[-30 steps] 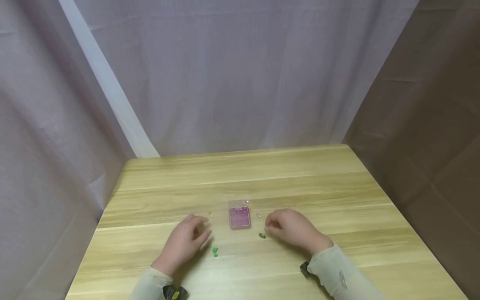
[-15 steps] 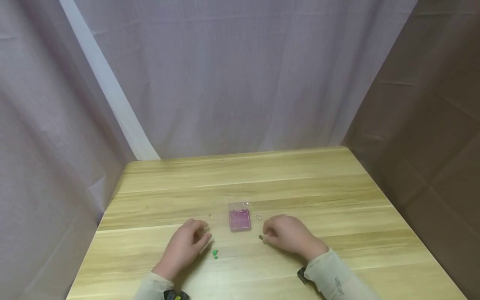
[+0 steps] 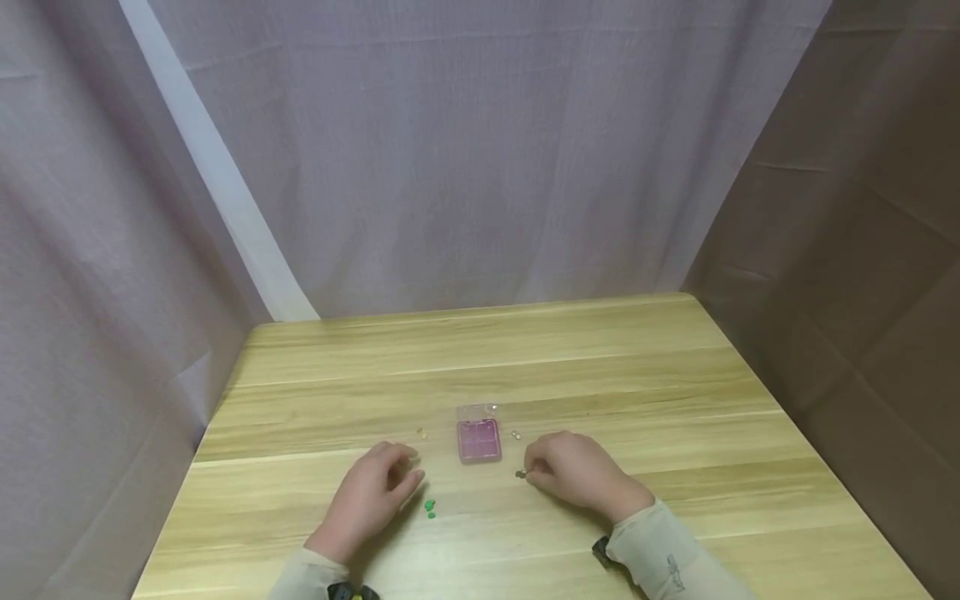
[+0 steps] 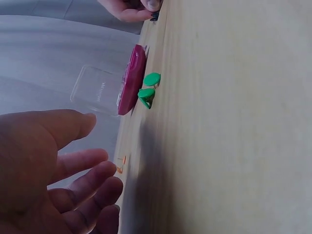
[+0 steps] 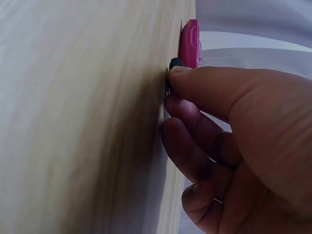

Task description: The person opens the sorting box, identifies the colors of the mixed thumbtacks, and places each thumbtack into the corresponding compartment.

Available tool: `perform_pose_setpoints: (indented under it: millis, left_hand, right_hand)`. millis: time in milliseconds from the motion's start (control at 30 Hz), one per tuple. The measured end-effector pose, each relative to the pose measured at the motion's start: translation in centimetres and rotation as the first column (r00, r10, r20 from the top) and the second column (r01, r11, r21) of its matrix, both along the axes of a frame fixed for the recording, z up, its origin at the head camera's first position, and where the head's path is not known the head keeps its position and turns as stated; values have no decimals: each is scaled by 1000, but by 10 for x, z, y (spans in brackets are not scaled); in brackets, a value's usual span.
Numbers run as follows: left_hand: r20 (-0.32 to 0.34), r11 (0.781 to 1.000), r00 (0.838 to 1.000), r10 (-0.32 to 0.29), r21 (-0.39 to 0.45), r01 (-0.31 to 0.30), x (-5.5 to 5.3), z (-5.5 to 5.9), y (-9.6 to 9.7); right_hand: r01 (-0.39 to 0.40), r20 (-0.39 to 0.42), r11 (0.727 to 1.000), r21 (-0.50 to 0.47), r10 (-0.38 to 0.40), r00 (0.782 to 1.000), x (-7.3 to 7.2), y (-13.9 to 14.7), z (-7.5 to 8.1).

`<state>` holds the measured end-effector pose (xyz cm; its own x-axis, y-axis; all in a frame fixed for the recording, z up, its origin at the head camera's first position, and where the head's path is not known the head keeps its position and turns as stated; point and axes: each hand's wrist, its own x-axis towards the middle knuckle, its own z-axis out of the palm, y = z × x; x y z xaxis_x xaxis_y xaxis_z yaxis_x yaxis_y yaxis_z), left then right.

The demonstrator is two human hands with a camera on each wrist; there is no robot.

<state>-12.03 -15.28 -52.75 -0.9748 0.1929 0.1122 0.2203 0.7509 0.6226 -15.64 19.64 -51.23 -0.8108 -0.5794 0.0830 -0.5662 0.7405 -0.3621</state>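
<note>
At the table's middle lies a small pink compartment box, its clear lid flipped back. My right hand is low over the wood to the box's right. Its thumb and forefinger pinch at a small dark earring, partly covered by the fingertips; a dark bit also shows beside them in the head view. My left hand hovers left of the box with fingers loosely bent and nothing in them. Near it lie green earrings with round heads, and tiny orange earrings farther back.
Small pale, shiny pieces lie just right of the box. The wooden table ends at grey curtains behind and to the left, with a brown-looking one on the right. Black straps sit at both wrists.
My right hand has moved slightly left and forward to the dark earrings, and its fingertips now cover part of them. My left hand and the box stay about where they were.
</note>
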Motion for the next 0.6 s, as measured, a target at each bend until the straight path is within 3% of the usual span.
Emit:
perform_pose_setpoints:
  millis: [300, 600]
  left_hand:
    - [-15, 1000, 1000, 5, 6, -5, 1, -1, -2]
    - [-3, 1000, 1000, 14, 10, -14, 0, -7, -2]
  right_hand:
    - [29, 26, 1000, -8, -29, 999, -4, 0, 1]
    - [55, -7, 998, -31, -55, 998, -15, -5, 7]
